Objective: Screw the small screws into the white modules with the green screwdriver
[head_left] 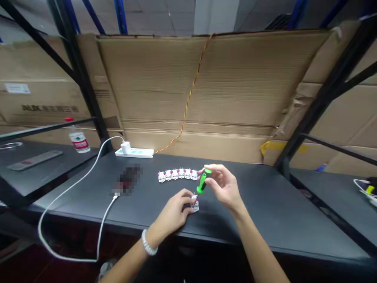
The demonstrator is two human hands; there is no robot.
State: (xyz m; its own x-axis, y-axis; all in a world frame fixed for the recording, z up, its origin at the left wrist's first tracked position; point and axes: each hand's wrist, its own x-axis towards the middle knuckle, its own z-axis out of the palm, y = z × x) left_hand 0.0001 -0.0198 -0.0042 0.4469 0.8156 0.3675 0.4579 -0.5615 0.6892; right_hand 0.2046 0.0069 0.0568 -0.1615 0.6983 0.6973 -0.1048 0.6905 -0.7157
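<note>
In the head view, the left hand (175, 210) is low over the dark tabletop (265, 208), its thumb and fingers closed on a small white piece (196, 205), which sits near the front edge. The right hand (223, 184) comes in from the other side, its fingertips clamped around the green-and-black handle of a screwdriver (203, 181). The tool leans a little, its handle up and its thin shaft running down to the white piece (whether the tip sits in a screw is too small to tell).

Just beyond the hands, a row of six similar pieces (174, 174) makes a shallow arc, its right end just beside the right hand. Farther left, a white power strip (135, 153) lies near the cardboard (176, 78) at the back, with a white plug (125, 147) in it. A white cable (73, 181) loops from the plug over the front edge and back up to a pixelated object (127, 179). A pale beaded bracelet (149, 243) circles the left wrist.
</note>
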